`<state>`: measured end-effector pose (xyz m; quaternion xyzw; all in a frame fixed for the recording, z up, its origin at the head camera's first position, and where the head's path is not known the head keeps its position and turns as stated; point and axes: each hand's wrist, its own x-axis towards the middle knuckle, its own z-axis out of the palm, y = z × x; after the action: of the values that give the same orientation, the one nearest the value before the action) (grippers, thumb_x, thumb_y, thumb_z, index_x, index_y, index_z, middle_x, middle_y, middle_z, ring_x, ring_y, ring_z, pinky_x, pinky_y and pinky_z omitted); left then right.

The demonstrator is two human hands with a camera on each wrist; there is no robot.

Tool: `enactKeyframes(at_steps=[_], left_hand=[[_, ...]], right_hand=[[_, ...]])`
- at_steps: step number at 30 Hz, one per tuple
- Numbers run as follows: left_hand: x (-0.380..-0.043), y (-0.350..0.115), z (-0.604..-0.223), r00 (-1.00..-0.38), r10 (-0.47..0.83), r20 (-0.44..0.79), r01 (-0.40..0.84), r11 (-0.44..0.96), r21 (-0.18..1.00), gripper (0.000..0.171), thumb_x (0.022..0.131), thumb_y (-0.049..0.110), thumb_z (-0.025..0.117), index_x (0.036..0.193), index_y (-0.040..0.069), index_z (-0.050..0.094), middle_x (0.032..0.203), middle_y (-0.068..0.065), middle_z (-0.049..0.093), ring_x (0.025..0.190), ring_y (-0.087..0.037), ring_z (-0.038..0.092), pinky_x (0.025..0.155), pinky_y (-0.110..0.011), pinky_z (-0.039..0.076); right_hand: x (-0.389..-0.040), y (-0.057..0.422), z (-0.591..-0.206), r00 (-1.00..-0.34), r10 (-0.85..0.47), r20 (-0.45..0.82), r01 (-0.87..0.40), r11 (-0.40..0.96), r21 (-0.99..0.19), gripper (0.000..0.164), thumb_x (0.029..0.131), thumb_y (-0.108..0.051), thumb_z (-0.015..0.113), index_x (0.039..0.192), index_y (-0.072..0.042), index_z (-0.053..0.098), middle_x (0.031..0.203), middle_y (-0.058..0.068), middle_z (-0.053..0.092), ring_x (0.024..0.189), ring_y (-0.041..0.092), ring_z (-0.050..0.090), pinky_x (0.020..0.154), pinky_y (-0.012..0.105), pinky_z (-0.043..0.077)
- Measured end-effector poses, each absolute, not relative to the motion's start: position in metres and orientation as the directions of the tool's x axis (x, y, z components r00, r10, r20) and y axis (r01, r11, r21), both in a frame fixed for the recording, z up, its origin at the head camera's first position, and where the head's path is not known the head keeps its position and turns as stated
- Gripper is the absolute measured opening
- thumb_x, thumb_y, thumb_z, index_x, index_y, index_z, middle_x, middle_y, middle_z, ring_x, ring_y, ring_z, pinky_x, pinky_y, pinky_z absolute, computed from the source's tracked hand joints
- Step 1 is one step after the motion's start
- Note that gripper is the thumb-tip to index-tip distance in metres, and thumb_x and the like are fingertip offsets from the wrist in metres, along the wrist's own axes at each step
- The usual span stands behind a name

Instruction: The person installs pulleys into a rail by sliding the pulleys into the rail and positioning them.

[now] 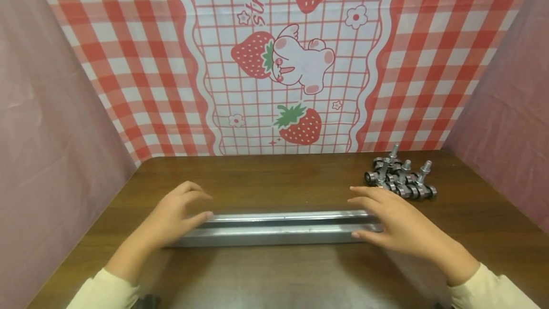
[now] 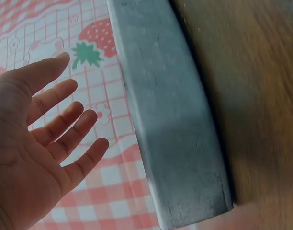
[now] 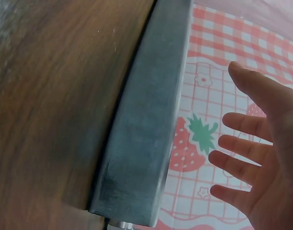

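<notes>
Left hand (image 1: 171, 216) and right hand (image 1: 399, 223), spread and empty, flank a metal channel (image 1: 279, 239), probably stiff, weighty, best gripped near its ends.

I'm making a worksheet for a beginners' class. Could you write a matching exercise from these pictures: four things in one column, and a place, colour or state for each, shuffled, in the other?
Things
1. Rail
2. Rollers
3. Checked cloth
4. Left hand

Descriptions
A. Upright behind the table, printed with strawberries
B. Fingers open, near one end of a long metal piece
C. Long and grey, lying crosswise
D. Clustered at the back right, with bolts sticking up

Right pairs: 1-C, 2-D, 3-A, 4-B
</notes>
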<state>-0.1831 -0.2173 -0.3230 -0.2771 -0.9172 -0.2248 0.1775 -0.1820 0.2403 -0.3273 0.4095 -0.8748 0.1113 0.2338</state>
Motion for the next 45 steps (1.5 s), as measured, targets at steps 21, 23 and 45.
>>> enactKeyframes(at_steps=[21,23,45], left_hand=[[-0.185,-0.25,-0.328,-0.85,0.488,0.196,0.522,0.738,0.427,0.054,0.067,0.021,0.089,0.114,0.005,0.07,0.123,-0.019,0.061,0.113,-0.041,0.057,0.094,-0.058,0.046],[-0.187,-0.251,-0.327,-0.851,0.494,0.177,0.52,0.748,0.414,0.056,0.065,0.02,0.09,0.115,0.005,0.069,0.123,-0.019,0.061,0.113,-0.041,0.056,0.095,-0.058,0.046],[-0.197,-0.262,-0.322,-0.836,0.543,0.075,0.539,0.789,0.294,0.056,0.053,0.012,0.093,0.104,0.002,0.071,0.099,-0.006,0.071,0.095,-0.029,0.065,0.085,-0.048,0.053]], right_hand=[[-0.18,0.254,-0.323,-0.592,-0.63,0.503,-0.737,0.675,-0.023,0.037,0.074,-0.031,0.084,0.106,-0.018,0.071,0.121,0.002,0.063,0.107,0.023,0.06,0.087,0.046,0.048],[-0.181,0.255,-0.323,-0.595,-0.628,0.502,-0.735,0.677,-0.023,0.036,0.074,-0.029,0.085,0.105,-0.018,0.071,0.121,0.001,0.063,0.107,0.023,0.06,0.087,0.045,0.047],[-0.2,0.264,-0.306,-0.706,-0.629,0.325,-0.681,0.729,-0.069,0.036,0.079,-0.026,0.082,0.108,-0.008,0.069,0.122,0.016,0.061,0.107,0.034,0.06,0.083,0.05,0.052]])
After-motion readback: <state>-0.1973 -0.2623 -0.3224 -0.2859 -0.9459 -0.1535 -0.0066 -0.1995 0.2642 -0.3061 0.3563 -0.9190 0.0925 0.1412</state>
